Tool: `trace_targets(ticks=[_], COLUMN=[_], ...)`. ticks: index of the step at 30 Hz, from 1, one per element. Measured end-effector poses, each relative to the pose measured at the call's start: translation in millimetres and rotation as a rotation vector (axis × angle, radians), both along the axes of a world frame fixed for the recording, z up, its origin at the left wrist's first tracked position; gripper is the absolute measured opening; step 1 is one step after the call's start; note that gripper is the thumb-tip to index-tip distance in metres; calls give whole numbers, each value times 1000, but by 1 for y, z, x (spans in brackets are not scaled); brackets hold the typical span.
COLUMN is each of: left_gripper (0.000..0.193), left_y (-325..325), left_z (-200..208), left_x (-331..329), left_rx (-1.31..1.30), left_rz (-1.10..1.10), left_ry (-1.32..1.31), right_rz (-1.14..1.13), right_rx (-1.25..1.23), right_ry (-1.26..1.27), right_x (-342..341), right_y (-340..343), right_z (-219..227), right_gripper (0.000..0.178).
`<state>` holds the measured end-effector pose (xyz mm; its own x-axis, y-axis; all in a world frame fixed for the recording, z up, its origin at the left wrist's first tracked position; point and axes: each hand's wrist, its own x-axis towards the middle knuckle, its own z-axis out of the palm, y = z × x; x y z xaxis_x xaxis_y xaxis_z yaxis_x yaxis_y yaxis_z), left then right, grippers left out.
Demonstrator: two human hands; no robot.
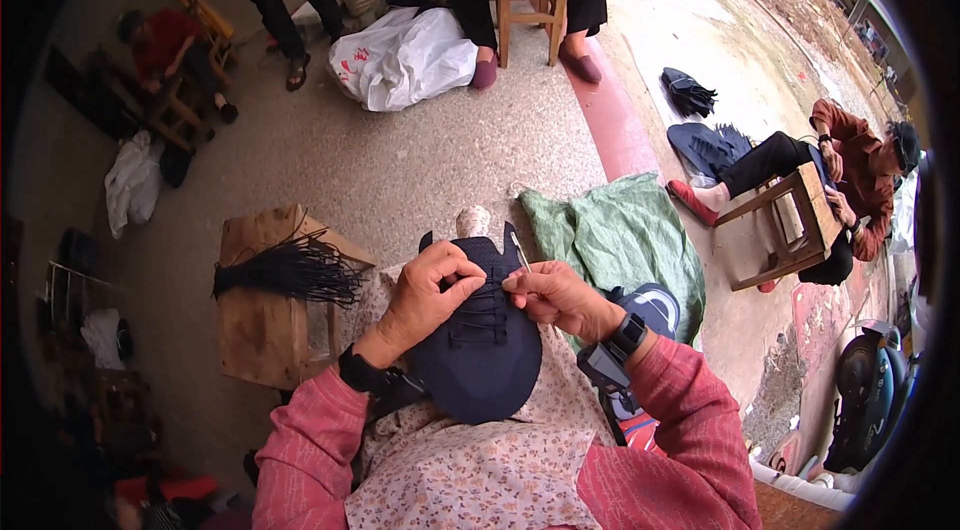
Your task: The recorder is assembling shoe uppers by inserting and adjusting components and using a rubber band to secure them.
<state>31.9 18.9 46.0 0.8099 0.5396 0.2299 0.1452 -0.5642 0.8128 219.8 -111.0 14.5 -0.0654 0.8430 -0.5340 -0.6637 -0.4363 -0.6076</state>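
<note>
1. From where I stand, the dark blue shoe upper (482, 385) is on the seated person's lap, over the flowered apron (470, 470), its rounded end toward the body and its two pointed flaps facing away.
2. The left hand (428, 292) comes in from its own side with thumb and forefinger drawn narrow at the black laces (480, 318); it looks to be pinching a strand, though the tips hide it.
3. The right hand (550, 294) holds a thin pale tool (521, 253) between thumb and fingers, just beside the upper's other edge, the tool pointing away from the body.
4. I'd judge the upper light and fairly soft: a fabric piece that would bend or slide on the apron if tugged from one side, and not at all fragile.
5. The broad rounded end lies bare and would make the best hold for steadying it; the narrow flaps would likely fold.
6. The laces look thin, limp and perhaps a little slippery, so a close fingertip pinch should suit them better than a whole fist.
7. A bundle of black cords (290, 270) lies on the wooden stool (258, 342) to the left, likely floppy and best gathered at its tight end.
</note>
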Motion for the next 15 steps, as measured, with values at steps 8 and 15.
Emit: trace_targets(ticks=[8,15], left_gripper=[5,7], left_y=[7,1], left_z=[6,7], left_x=[1,5], left_rx=[-98,-52], left_rz=[-51,-21], left_ry=[106,104], right_rz=[29,80], right_rx=[-9,17], right_ry=[6,98], right_x=[0,7], right_y=[3,3], right_z=[1,-12], right_gripper=[15,11])
